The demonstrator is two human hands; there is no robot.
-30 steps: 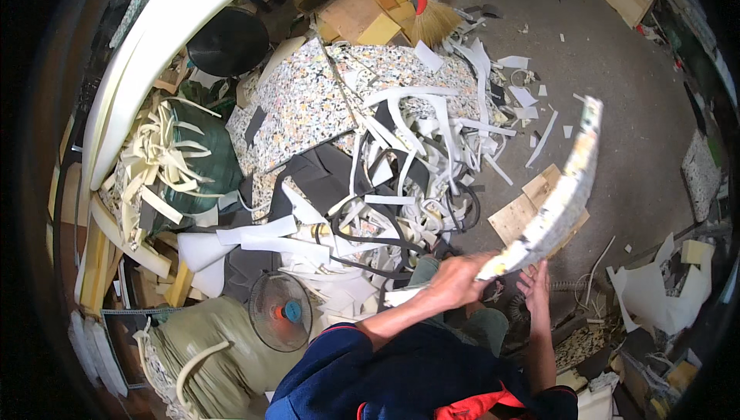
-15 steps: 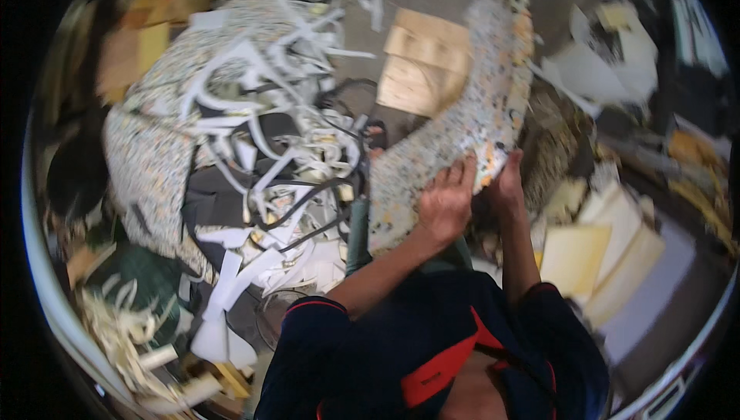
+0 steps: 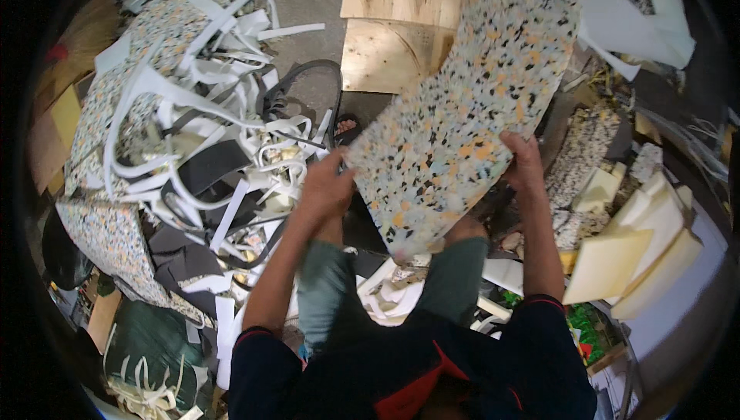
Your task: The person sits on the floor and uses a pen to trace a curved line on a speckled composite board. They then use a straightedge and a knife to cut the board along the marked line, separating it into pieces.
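Since shifting left hand [image 3: 324,185] to left corner, now span speckled foam [image 3: 462,104] across 2 hands, likely steadier; pinch near edge in right hand [image 3: 526,161], thumb uppermost; note left half-curled, hold unclear.

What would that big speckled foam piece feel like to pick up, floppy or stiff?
The speckled foam piece is probably light, since it looks like foam bits pressed together. It may be fairly stiff, because its far end reaches past the right hand without clear droop. It probably won't roll, being broad and flat.
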